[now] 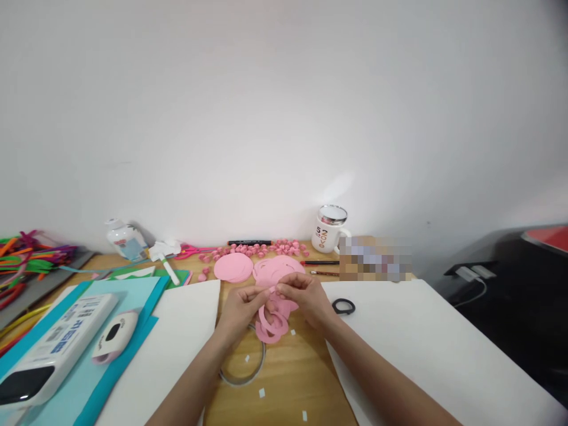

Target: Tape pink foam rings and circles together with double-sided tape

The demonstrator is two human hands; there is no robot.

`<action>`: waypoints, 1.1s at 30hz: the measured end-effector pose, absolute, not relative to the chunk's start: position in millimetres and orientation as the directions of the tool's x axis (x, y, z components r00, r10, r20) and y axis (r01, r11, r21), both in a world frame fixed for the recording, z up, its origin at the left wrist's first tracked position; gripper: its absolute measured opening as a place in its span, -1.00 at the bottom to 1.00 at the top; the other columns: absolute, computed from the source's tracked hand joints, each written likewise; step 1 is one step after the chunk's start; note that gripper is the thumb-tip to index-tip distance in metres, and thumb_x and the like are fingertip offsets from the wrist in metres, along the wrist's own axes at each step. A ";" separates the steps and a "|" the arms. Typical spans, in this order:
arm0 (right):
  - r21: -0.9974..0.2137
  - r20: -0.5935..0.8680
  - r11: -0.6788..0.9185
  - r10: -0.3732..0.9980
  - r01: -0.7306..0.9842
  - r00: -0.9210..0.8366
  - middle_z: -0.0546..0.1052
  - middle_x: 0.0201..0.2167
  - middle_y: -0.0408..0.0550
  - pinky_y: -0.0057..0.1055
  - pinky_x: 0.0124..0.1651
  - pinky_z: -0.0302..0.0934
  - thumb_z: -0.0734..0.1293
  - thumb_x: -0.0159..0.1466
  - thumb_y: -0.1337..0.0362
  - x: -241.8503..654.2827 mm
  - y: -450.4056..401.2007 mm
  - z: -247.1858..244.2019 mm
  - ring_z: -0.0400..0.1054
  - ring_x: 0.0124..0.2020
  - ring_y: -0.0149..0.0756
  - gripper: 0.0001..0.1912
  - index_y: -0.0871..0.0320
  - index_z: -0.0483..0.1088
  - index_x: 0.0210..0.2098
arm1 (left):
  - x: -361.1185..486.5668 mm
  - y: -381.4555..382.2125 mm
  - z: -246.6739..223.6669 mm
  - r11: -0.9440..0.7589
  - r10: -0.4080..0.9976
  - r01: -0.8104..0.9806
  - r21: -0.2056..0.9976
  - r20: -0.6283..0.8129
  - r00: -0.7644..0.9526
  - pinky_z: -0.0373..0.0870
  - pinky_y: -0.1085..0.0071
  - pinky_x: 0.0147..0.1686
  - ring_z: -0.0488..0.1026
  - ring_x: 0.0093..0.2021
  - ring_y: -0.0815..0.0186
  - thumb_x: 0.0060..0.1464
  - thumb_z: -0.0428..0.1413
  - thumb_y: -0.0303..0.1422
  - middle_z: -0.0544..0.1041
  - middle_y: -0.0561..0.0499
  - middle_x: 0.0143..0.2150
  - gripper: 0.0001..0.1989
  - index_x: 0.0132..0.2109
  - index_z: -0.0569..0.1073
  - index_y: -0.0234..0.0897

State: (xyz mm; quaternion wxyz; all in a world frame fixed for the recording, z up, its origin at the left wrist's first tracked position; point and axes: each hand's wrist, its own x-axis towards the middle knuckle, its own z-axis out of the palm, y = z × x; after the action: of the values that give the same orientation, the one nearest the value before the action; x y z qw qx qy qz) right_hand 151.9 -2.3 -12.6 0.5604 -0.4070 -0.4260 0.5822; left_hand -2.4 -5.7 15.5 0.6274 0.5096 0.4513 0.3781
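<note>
My left hand (237,307) and right hand (310,299) are meeting above the wooden table (284,378), thumb and forefinger of each pressing together and pinching the pink paper strip (267,338). Its upper end is sitting between my fingertips; the curved loops are hanging below, whether one piece or several I cannot tell. My remaining fingers are curling inward, partly hidden. A grey ring (242,383) is lying on the table below the loops, close to my left wrist. Just beyond my hands, pink paper discs (233,267) are lying in overlapping groups, and small pink rolled pieces (290,245) are clustering behind them, near a black marker (249,242). A white mug (326,236) is standing upright by the wall. White sheets are flanking my forearms.
</note>
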 end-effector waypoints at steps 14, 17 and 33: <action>-0.945 -0.010 -0.029 0.998 -0.325 -0.061 0.48 -0.57 -0.14 -0.43 -0.36 0.26 0.47 -0.13 0.20 153.5 0.6 -17.9 0.33 -0.52 -0.42 -0.75 0.21 0.44 -0.50 | -3.0 -5.1 17.0 0.200 0.934 -0.038 0.979 -0.179 0.310 0.25 0.56 -0.71 0.34 -0.72 0.41 -0.19 0.20 -0.17 0.44 0.00 -0.73 -0.68 -0.59 0.44 -0.40; -0.951 -0.013 -0.031 0.998 -0.309 -0.058 0.47 -0.59 -0.14 -0.45 -0.38 0.25 0.47 -0.13 0.20 153.7 0.4 -17.2 0.31 -0.54 -0.44 -0.77 0.21 0.45 -0.52 | -3.4 -4.3 15.0 0.201 0.933 -0.018 0.979 -0.185 0.309 0.21 0.59 -0.73 0.32 -0.73 0.43 -0.17 0.19 -0.18 0.45 -0.01 -0.72 -0.67 -0.59 0.44 -0.40; -0.941 -0.028 -0.051 0.997 -0.335 -0.071 0.49 -0.58 -0.13 -0.42 -0.36 0.25 0.48 -0.15 0.20 153.3 0.2 -15.8 0.33 -0.53 -0.42 -0.75 0.20 0.45 -0.51 | -2.1 -4.0 14.8 0.207 0.936 -0.024 0.978 -0.191 0.297 0.23 0.58 -0.70 0.34 -0.72 0.43 -0.19 0.20 -0.19 0.46 -0.02 -0.71 -0.69 -0.60 0.45 -0.39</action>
State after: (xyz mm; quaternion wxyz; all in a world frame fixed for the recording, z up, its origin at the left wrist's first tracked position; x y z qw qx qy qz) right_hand 153.3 0.2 -15.8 0.5514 -0.4006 -0.4130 0.6041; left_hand -2.1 -4.0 14.8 0.6301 0.5016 0.4546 0.3806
